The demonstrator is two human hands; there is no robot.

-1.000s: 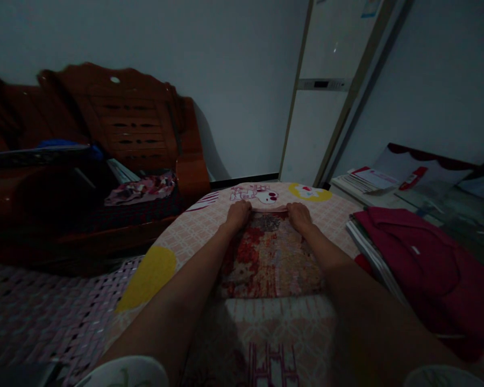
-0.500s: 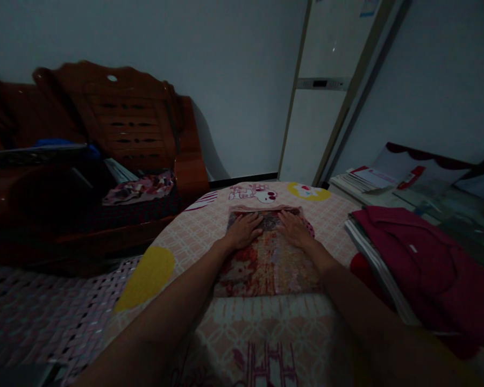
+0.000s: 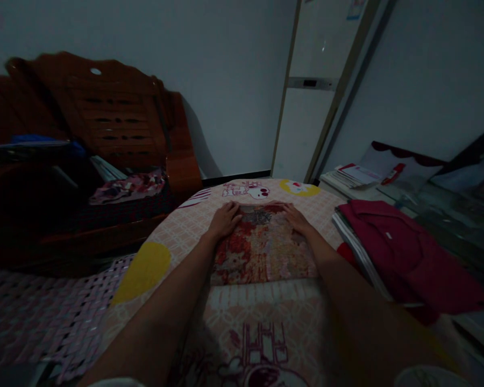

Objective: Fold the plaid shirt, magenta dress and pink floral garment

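A folded patterned cloth (image 3: 262, 250), perhaps a garment, in red, tan and grey, lies flat in front of me. My left hand (image 3: 225, 219) rests on its far left corner, fingers extended over the edge and somewhat apart. At the far right corner is my right hand (image 3: 296, 218), its fingers stretched toward the back edge. Both palms face down, and neither hand visibly grips the cloth. Underneath is a pale pink tablecloth (image 3: 185, 228) with white lattice lines and cartoon prints.
To the right lies a stack of folded clothes with a dark pink garment (image 3: 407, 242) on top. Behind it, papers (image 3: 357, 176) sit on a side table. A carved wooden sofa (image 3: 116, 123) stands at left, holding crumpled cloth (image 3: 131, 185). A tall white cabinet-like unit (image 3: 306, 123) stands behind.
My hands have moved outward from the cloth's upper middle to its far corners. The pink strip along the far edge has mostly gone from sight. The view has shifted slightly right.
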